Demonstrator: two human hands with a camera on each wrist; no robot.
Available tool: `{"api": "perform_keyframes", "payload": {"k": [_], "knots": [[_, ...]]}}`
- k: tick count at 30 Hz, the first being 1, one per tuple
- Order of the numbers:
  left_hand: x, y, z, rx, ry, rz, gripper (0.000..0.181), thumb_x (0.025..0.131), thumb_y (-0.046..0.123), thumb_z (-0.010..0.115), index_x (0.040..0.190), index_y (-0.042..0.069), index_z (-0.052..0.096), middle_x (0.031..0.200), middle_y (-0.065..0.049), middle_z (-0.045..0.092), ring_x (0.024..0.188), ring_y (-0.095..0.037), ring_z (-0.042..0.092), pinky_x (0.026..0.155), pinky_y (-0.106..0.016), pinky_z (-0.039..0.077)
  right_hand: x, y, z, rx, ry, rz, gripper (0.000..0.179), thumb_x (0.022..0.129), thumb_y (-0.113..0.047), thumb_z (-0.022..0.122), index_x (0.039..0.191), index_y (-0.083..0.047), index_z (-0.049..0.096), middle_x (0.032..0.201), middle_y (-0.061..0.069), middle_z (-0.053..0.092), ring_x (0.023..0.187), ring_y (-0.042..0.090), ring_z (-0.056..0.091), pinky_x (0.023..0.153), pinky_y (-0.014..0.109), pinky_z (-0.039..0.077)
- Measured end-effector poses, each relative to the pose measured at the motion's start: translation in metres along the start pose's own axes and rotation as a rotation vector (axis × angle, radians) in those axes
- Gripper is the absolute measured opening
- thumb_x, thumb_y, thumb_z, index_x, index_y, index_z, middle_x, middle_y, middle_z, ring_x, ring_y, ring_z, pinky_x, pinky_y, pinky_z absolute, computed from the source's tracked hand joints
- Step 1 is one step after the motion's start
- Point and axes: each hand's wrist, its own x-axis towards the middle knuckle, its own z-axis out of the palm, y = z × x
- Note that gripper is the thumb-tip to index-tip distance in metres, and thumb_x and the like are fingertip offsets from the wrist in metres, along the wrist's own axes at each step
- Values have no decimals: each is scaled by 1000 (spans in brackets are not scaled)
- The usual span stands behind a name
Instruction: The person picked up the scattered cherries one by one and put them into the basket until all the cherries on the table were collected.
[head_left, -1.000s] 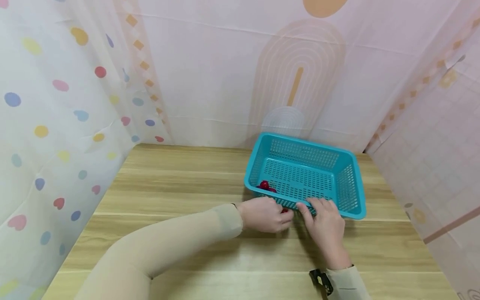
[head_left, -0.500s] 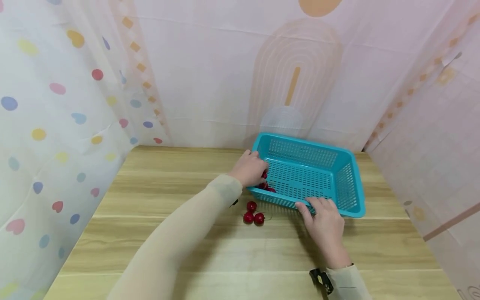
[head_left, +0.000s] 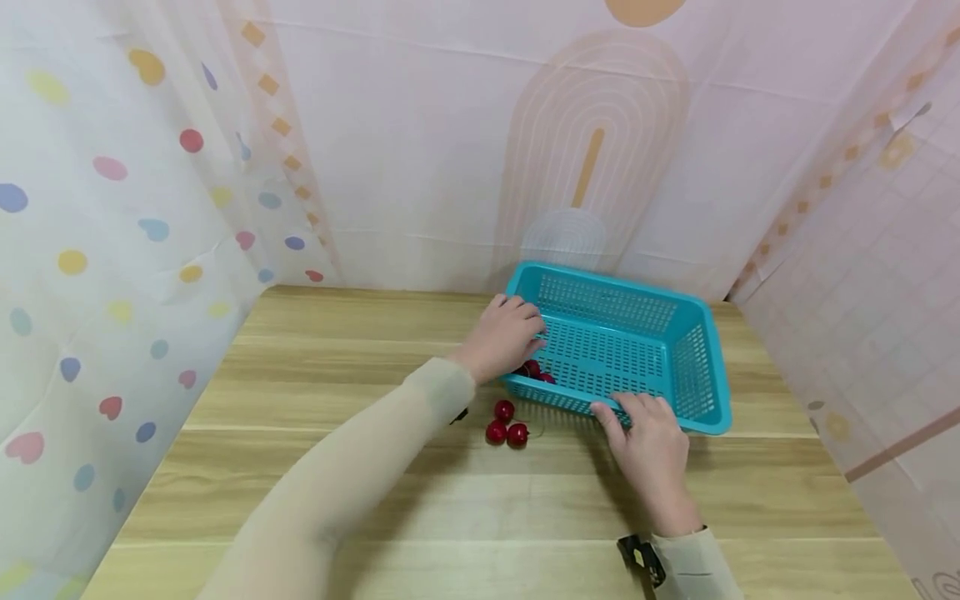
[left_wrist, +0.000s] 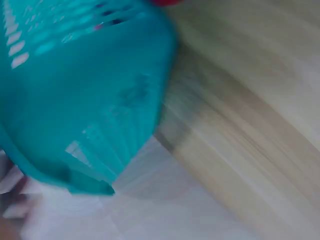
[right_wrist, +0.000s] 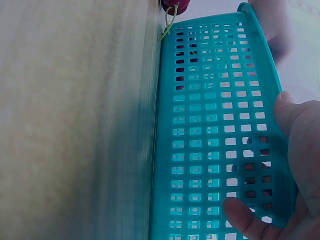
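Note:
A turquoise plastic basket (head_left: pixel 600 333) with slotted walls stands on the table. My left hand (head_left: pixel 501 333) reaches over its left end, fingers loosely bent and spread above the inside, with no fruit visible in them. Beneath that hand, red cherries (head_left: pixel 531 368) lie in the basket's front left corner, partly hidden by the hand. My right hand (head_left: pixel 651 446) grips the front rim; the right wrist view shows its fingers around the basket's edge (right_wrist: pixel 265 50). Three cherries (head_left: pixel 517 435) sit close together on the wood, just in front of the basket, one with a thin stem showing.
The wooden table (head_left: pixel 360 333) meets a patterned curtain (head_left: pixel 420 167) behind the basket. More curtain (head_left: pixel 82 333) hangs at the left side and on the right. A black strap (head_left: pixel 641 560) is on the right wrist.
My left hand went from the table in front of the basket to over its left end, carrying a cherry half a second ago; its fingers have since loosened. The right hand stayed on the rim.

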Motion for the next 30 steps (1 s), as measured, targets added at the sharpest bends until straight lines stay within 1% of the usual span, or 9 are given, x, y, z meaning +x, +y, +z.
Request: {"api": "perform_keyframes", "payload": {"k": [2,4,6,8,11,14,24,27,30], "knots": [[-19,3,-6,89,198,210,10,104,20,70,111,16,77,115,1,77,107,-20,68,94,-33,53,0,0,0,4,9,-5,43,91,-44,81,105,-4,81,96,19,79,86,38,69,56,50,57],[-40,8,-9,226,298,433,11,104,14,68,113,14,75,111,1,76,99,-18,68,86,-28,54,1,0,-1,7,20,-9,43,91,-45,81,105,-4,81,96,19,79,85,38,69,56,51,57],[-60,14,-10,335,257,599,18,106,19,66,122,14,73,116,1,75,99,-16,68,84,-26,53,1,0,-2,8,29,-5,48,95,-50,76,105,-4,81,97,19,80,86,39,69,57,51,57],[-77,19,-7,372,86,646,30,108,28,63,135,15,70,129,0,73,108,-16,68,89,-25,54,2,0,-4,9,32,3,53,98,-55,70,105,-4,81,97,19,80,87,39,69,57,52,57],[-90,20,1,355,-161,557,44,109,34,64,149,17,62,148,1,66,123,-16,66,102,-26,55,3,-1,-6,9,18,14,52,98,-54,70,106,-4,81,98,19,80,88,39,69,58,52,57],[-92,19,11,305,-263,447,45,105,28,70,148,17,63,150,2,66,129,-17,66,107,-27,56,3,-2,-5,5,2,13,43,94,-44,79,107,-4,81,97,18,80,88,38,69,58,51,57],[-89,18,27,170,-291,369,30,99,19,78,128,16,72,132,1,75,115,-15,71,101,-27,60,0,-1,-1,-4,1,1,40,89,-41,83,106,-4,81,94,17,79,85,37,68,58,49,56],[-94,14,27,147,-270,354,27,98,15,79,124,15,72,129,0,75,114,-15,71,100,-26,60,0,-1,0,-2,9,-3,40,89,-41,83,106,-4,81,94,18,79,85,37,68,58,49,56],[-104,6,21,158,-203,386,28,97,12,80,124,14,70,129,0,74,114,-15,71,99,-26,61,-1,-1,0,2,13,-7,42,92,-44,80,106,-5,81,94,17,79,85,37,68,58,49,56]]}}
